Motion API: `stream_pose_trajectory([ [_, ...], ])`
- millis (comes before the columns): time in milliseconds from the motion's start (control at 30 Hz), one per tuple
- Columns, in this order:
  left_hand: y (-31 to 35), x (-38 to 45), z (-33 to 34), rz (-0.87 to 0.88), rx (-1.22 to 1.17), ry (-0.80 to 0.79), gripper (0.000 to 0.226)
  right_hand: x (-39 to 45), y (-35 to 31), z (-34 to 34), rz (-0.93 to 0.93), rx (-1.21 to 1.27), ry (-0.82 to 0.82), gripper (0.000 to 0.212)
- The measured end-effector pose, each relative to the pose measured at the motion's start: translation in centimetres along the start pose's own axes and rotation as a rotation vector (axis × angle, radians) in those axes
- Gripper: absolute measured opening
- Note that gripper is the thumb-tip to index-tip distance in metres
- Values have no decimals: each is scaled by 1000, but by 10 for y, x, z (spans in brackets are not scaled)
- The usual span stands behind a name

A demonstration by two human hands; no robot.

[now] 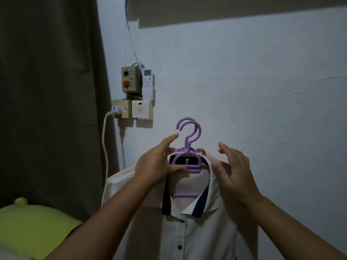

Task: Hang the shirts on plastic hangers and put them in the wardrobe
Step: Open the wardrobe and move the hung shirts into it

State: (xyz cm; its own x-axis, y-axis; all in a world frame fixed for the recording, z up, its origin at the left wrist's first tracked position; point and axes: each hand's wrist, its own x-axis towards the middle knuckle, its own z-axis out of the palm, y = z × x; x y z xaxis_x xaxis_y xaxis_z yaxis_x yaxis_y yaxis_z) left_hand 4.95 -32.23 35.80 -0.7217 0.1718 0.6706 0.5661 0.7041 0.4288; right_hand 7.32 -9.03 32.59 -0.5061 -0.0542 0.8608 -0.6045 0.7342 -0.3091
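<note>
White shirt (pixel 187 231) already on purple hangers (pixel 187 147). L hand (pixel 157 166) grip pinches hanger, R hand (pixel 234 169) fingers loose, holding nothing. Wardrobe step left, wardrobe not in view.

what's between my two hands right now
In the head view, the purple hangers and the white shirt's collar lie between the left hand and right hand. The left hand pinches the hangers; the right hand hovers open.
</note>
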Motion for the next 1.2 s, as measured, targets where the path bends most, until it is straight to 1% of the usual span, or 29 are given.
stream_pose_trajectory([
  [133,45,29,20,77,-111,-26,96,-17,39,-58,-13,-235,-16,49],
  [267,105,53,44,187,-217,-61,97,-24,58,-125,-19,-454,41,52],
  [333,137,64,56,233,-272,-68,99,-29,63,-162,-35,-551,49,58],
  [467,207,82,76,322,-374,-79,103,-41,72,-246,-49,-765,40,77],
  [567,263,91,87,390,-460,-70,103,-51,78,-315,-18,-935,31,90],
  [633,301,94,94,434,-515,-63,104,-57,78,-361,3,-1037,36,94],
  [800,398,91,115,537,-660,-102,104,-69,62,-465,25,-1226,126,88],
  [933,473,83,136,599,-771,-142,105,-89,41,-544,-6,-1403,130,85],
  [1000,510,80,146,616,-811,-203,107,-99,28,-579,-13,-1502,109,85],
  [1100,563,80,162,638,-843,-377,106,-117,7,-629,-1,-1637,68,84],
  [1167,591,81,169,630,-896,-501,100,-133,-8,-661,20,-1709,40,84],
  [1200,603,82,172,625,-918,-535,102,-143,-17,-677,44,-1748,25,84],
])
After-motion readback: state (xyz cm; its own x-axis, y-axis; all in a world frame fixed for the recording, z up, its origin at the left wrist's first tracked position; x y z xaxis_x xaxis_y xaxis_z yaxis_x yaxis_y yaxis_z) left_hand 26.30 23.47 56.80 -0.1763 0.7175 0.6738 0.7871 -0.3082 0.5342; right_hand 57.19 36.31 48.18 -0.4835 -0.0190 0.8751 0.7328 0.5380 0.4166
